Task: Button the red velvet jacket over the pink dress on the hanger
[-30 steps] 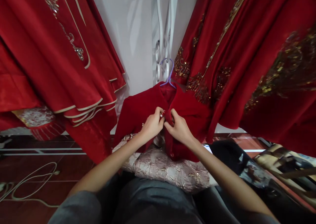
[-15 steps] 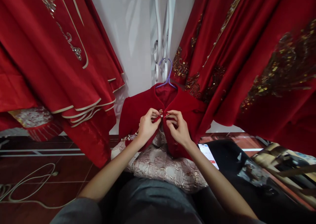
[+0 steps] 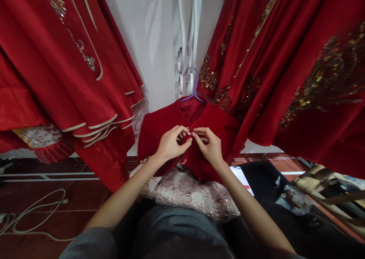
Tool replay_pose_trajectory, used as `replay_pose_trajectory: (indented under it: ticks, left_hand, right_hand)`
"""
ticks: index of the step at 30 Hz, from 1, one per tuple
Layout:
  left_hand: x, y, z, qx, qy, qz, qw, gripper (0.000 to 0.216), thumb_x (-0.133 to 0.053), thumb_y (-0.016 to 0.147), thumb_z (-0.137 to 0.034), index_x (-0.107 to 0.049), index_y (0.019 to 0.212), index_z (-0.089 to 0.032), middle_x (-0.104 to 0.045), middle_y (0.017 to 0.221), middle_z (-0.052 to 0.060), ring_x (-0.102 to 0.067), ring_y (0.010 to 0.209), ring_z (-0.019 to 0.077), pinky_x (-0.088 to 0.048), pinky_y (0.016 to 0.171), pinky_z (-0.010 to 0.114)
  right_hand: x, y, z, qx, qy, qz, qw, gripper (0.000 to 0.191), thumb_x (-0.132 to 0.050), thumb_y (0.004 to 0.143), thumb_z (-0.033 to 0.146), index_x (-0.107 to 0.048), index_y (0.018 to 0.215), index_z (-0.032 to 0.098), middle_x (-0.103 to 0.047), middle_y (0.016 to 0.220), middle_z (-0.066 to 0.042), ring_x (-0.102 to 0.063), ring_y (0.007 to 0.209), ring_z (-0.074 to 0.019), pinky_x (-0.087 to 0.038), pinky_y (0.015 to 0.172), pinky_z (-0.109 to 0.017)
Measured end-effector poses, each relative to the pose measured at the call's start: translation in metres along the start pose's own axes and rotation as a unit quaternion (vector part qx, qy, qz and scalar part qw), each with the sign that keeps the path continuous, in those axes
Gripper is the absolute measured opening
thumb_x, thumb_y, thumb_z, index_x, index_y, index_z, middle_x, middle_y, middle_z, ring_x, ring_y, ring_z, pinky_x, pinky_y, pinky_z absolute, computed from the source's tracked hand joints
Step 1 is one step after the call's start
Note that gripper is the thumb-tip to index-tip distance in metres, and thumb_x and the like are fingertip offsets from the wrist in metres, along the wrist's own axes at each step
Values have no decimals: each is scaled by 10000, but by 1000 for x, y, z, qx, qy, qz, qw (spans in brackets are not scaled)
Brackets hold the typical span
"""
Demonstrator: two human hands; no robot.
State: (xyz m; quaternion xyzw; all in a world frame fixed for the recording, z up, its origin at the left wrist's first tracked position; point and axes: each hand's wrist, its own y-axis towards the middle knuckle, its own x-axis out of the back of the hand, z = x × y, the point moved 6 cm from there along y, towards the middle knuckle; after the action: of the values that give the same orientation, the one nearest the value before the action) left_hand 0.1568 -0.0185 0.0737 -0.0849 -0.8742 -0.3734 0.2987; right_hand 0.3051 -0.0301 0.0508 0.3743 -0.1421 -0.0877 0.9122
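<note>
- One left hand and one right hand are pinching one red jacket at its front opening.
- The red jacket is occupying the centre.
- One purple hanger is poking from its far collar.
- One phone is lying right.

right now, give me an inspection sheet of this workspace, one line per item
surface: pale patterned cloth under the jacket's lower part, by the person's lap; dark surface on the right
job's things: red jacket with purple hanger at its neck; small red ornament at the front
clutter: phone, screen lit, and crumpled plastic on the dark surface
grips: left hand and right hand both at the jacket's front opening, fingertips close together; what each pinches is too small to tell
cables: pale cable looped on the tiled floor at left
surroundings: red garments on both sides, white panel behind; co-workers: nothing seen
</note>
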Motion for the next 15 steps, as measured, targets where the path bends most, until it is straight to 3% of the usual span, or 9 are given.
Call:
replay_pose_trajectory:
  ticks: [3,15]
  left_hand:
    - [-2,0,-3,0,15,-17,1000,132,-596,830,-301,-586,915,-200,-628,892,17,-607,802,128,-524,685,235]
    - [-6,4,1,17,72,-41,996,82,-592,791,-218,-593,872,-201,-652,839,7,-612,762,134,-486,680,245]
  right_hand:
    - [3,-1,1,3,0,-10,1000,144,-617,866,289,-673,975,214,-680,957,-45,-671,871,-158,-602,715,-272]
    - [5,-2,-1,-22,23,-24,999,224,-652,837,320,-730,1031,239,-712,1006,-37,-692,891,-172,-611,816,-326]
